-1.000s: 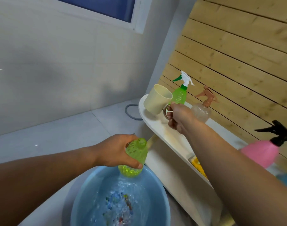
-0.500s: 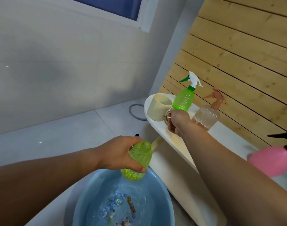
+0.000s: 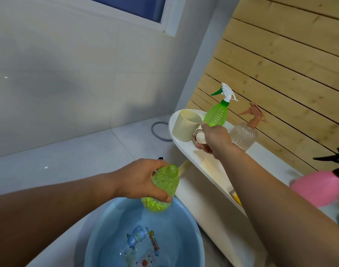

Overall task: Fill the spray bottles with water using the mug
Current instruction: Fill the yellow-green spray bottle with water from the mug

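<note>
A cream mug (image 3: 186, 125) stands upright on the rounded end of a white shelf (image 3: 209, 166). My right hand (image 3: 215, 139) is at its copper-coloured handle, thumb above and curled fingers below it. My left hand (image 3: 143, 180) grips an open green dimpled bottle (image 3: 163, 189) with no spray head, held upright over a blue basin (image 3: 190, 218) of water. A green spray bottle (image 3: 216, 114) with a white trigger and a clear ribbed spray bottle (image 3: 243, 134) with a pink trigger stand just behind the mug. A pink spray bottle (image 3: 317, 187) with a black trigger shows blurred at the right.
The basin sits on a tiled floor beside the shelf unit. A wooden slat wall (image 3: 280, 64) runs behind the shelf. A grey ring (image 3: 159, 132) lies on the floor near the tiled wall. Something yellow (image 3: 237, 197) sits lower in the shelf unit.
The mug, held tilted in the air a second ago, now stands upright on the shelf with my right hand at its handle. My left hand and the green bottle stayed over the basin.
</note>
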Available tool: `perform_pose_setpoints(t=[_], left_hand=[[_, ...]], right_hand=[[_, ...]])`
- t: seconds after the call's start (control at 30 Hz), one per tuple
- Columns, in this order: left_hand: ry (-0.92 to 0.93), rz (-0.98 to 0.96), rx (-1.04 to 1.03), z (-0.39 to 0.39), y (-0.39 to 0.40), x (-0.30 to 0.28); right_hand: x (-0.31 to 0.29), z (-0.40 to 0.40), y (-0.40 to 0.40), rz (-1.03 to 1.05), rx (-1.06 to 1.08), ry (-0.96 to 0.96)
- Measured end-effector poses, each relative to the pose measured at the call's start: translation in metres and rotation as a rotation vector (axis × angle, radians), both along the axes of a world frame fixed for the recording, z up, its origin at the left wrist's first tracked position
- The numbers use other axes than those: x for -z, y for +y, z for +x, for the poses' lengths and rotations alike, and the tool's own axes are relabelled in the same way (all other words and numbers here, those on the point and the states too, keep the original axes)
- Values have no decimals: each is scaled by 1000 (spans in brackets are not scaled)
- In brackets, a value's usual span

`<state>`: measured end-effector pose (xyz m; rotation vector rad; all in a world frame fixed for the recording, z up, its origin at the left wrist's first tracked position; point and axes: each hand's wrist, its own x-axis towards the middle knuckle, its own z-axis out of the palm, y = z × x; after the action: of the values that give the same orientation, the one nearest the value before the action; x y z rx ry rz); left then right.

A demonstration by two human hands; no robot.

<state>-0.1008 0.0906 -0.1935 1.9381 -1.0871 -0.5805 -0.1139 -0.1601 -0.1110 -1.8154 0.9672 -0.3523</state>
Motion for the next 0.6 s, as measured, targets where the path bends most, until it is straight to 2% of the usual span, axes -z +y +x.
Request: perform_pose_setpoints(t=[0.13, 0.23, 0.4, 0.6], left_hand=[[-14, 10, -15, 0, 0, -1], [-22, 18, -34, -3, -2, -3], [-16, 28, -55, -5, -4, -4], [-11, 7, -46, -11, -9, -8]], right_hand=[[-21, -38, -9, -308, -61, 47], [-25, -83, -23, -443, -90, 164], [-22, -146, -40, -488, -94, 408], [-16, -187, -49, -408, -37, 470]])
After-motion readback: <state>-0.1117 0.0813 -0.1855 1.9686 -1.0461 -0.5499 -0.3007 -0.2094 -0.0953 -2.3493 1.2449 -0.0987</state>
